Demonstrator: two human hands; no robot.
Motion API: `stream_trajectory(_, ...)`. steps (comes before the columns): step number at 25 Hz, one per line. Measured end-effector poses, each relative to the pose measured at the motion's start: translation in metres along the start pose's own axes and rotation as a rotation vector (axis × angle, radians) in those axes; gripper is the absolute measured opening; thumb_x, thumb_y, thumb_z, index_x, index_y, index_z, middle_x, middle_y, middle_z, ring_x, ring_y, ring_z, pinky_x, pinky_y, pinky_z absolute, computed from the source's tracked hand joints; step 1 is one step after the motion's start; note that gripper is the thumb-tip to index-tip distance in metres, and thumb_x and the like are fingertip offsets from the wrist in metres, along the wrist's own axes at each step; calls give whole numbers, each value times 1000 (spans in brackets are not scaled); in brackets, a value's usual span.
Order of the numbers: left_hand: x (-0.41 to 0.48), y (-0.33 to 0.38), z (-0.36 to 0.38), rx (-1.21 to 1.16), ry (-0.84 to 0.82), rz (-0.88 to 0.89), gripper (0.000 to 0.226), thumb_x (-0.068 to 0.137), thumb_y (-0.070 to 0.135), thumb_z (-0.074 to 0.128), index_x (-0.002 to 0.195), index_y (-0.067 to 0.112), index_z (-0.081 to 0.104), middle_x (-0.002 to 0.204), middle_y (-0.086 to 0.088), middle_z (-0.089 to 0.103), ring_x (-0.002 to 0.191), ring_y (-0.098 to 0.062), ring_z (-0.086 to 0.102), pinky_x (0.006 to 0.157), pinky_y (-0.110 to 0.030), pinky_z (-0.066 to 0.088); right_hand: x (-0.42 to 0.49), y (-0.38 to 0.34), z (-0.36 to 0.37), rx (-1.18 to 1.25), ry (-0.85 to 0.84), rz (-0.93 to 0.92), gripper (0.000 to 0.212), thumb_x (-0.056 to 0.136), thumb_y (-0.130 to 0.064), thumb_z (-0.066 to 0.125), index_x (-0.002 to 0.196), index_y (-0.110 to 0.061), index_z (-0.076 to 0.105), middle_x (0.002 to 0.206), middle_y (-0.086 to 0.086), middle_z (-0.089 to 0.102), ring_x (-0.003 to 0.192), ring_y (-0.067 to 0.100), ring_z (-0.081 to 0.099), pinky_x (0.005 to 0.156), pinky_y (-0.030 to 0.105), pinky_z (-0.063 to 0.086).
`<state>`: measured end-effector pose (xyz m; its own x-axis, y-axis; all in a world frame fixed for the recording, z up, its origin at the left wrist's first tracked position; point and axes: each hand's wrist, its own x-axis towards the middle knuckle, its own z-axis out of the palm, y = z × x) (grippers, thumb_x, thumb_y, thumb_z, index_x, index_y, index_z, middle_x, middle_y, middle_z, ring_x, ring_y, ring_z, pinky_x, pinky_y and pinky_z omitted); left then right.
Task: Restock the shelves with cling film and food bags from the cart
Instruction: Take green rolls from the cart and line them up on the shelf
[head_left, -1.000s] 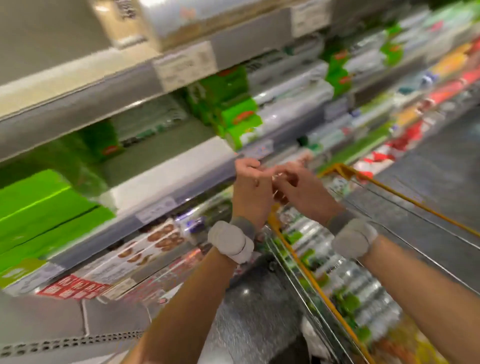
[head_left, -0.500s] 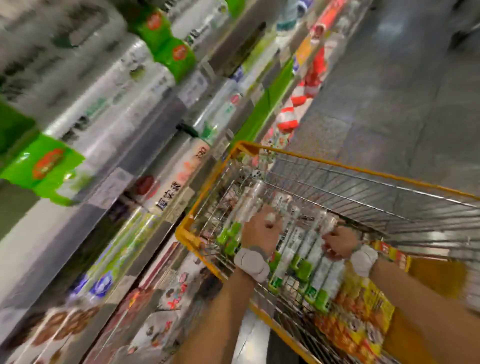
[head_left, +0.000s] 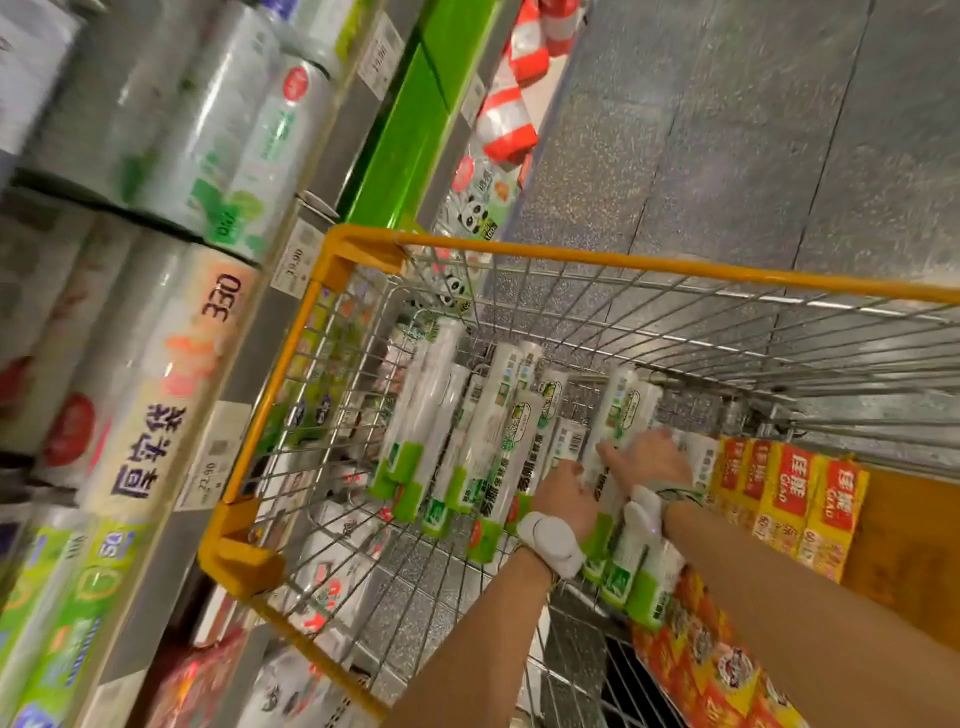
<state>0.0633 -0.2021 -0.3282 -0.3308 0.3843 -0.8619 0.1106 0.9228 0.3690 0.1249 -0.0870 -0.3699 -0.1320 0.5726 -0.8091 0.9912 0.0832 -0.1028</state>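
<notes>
— On the left side, what fills the view?

— The shelves (head_left: 257, 361), running away from the person, stacked with large wrapped rolls (head_left: 218, 130) and long green boxes (head_left: 410, 130). Price tags (head_left: 293, 265) sit on the shelf edges. The speckled grey floor (head_left: 727, 130) takes up the right.

— And the cart?

— The cart (head_left: 623, 262), wire with a yellow rim, stands just beside the shelves, its far end pointing down the aisle. Yellow and red boxes (head_left: 789, 499) stand in a row along its right side.

— Where is the cling film?

— The cling film rolls (head_left: 498, 415) lie in the cart, side by side, filling the middle of the basket. Their long axes run along the cart's length, green-labelled ends toward the person and pale ends pointing at the far end.

— The hands?

— Both are down among the rolls near the boxes. The left hand (head_left: 563, 496) has its fingers curled down round one roll, gripping it. The right hand (head_left: 649, 457) lies over the neighbouring rolls; the frame is blurred there, so I cannot tell whether it grips or only rests. A white pad (head_left: 550, 543) is strapped at each wrist.
</notes>
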Motion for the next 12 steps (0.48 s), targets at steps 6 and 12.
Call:
stream_trajectory(6, 13, 1, 1, -181, -31, 8, 49, 91, 18, 63, 136, 14, 44, 127, -6, 60, 100, -25, 62, 87, -38, 54, 9, 7, 3, 103, 15, -38, 71, 85, -51, 59, 123, 8, 46, 80, 6, 66, 70, 20, 64, 51, 26, 46)
stream_trajectory(12, -8, 9, -21, -182, -145, 21, 94, 75, 44, 77, 150, 18, 26, 144, -9, 47, 117, -31, 54, 94, -39, 50, -25, 13, -21, 579, -276, -174, 37, 89, -47, 65, 95, -11, 67, 78, 5, 74, 68, 25, 72, 63, 35, 59)
